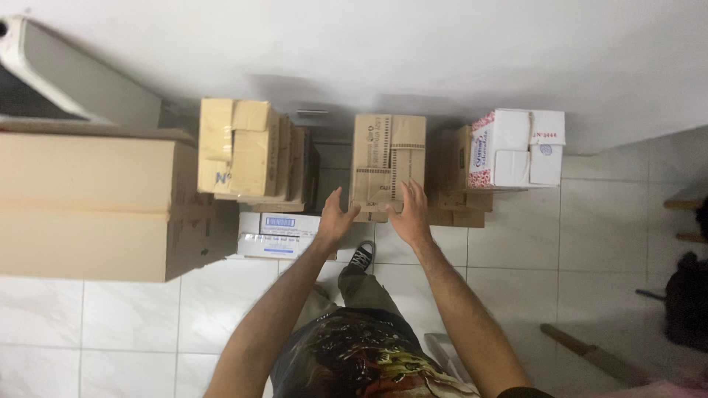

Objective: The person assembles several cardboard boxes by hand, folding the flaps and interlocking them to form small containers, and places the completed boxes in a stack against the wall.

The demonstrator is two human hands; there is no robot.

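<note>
Your left hand (pixel 335 217) and right hand (pixel 410 214) reach out with fingers spread, holding nothing, flanking the brown box (pixel 388 163) at frame centre, which tops a stack against the wall (pixel 413 51).

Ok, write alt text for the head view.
Seen from above, both hands, left hand and right hand, reach open toward a brown box against a white wall. More boxes flank it on a white tiled floor.
</note>
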